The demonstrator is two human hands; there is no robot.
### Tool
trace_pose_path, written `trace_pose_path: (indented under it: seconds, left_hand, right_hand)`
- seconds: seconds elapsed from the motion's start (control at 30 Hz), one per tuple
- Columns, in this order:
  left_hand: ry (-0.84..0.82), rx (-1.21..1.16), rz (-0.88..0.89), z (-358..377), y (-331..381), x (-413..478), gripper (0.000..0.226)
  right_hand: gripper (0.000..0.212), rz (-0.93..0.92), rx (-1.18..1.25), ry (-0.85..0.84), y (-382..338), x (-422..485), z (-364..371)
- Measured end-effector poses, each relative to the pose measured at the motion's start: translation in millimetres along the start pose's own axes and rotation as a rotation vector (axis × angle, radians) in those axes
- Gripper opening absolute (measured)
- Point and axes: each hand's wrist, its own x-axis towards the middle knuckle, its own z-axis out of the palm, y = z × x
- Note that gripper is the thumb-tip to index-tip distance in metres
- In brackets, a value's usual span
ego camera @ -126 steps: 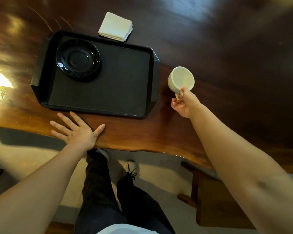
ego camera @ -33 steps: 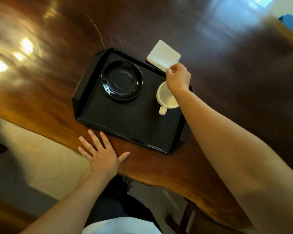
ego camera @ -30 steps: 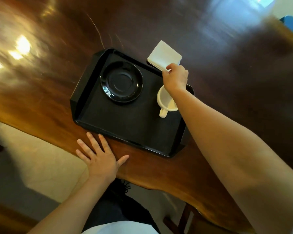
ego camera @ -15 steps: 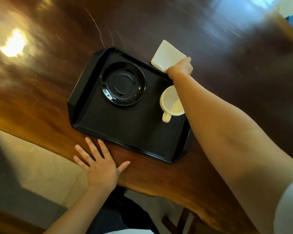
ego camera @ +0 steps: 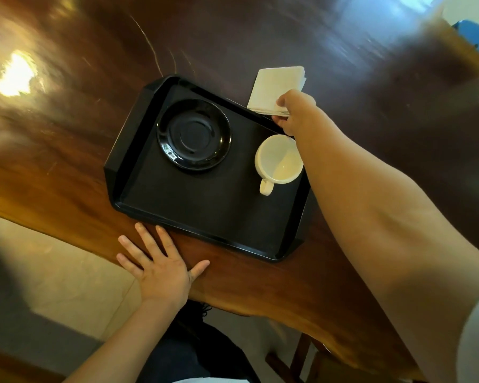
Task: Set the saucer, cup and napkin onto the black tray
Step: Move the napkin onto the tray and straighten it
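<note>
The black tray (ego camera: 202, 211) lies on the dark wooden table. A black saucer (ego camera: 193, 134) sits in its far left part. A cream cup (ego camera: 278, 160) stands upright in the tray's far right part, handle toward me. The white folded napkin (ego camera: 274, 85) lies on the table just beyond the tray's far rim. My right hand (ego camera: 295, 113) pinches the napkin's near edge, thumb on top. My left hand (ego camera: 159, 268) rests flat on the table edge in front of the tray, fingers spread.
The wooden table (ego camera: 67, 111) has a wavy near edge with pale floor (ego camera: 75, 286) below. A wooden bench or stool (ego camera: 302, 360) stands under the table at lower right. Something blue (ego camera: 474, 34) shows at the far right corner.
My right hand let go of the cup on the tray, reached past the far rim and closed on the napkin's near edge. My left hand stayed flat on the table.
</note>
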Motion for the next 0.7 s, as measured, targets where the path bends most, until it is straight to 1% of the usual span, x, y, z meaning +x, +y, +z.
trace_pose_path:
  seconds: [0.17, 0.23, 0.43, 0.53, 0.63, 0.7]
  left_hand:
    - [-0.038, -0.016, -0.015, -4, 1, -1, 0.128]
    - [-0.055, -0.016, -0.024, -6, 2, -2, 0.13]
    - [-0.089, -0.014, -0.043, -14, 5, -1, 0.13]
    - [-0.09, -0.025, -0.033, -15, 7, -3, 0.13]
    - [-0.089, -0.024, -0.026, -16, 6, -4, 0.13]
    - [-0.095, -0.02, -0.03, -17, 6, -4, 0.13]
  right_hand:
    - [0.047, -0.01, 0.362, -0.173, 5, -24, -21]
    - [0.048, -0.02, 0.434, -0.222, 13, -38, -32]
    - [0.056, -0.003, 0.537, -0.311, 55, -88, -51]
    - [0.051, -0.006, 0.504, -0.367, 88, -110, -56]
    - [0.06, -0.013, 0.496, -0.42, 121, -128, -58]
    - [0.06, 0.016, 0.491, -0.451, 142, -140, -57]
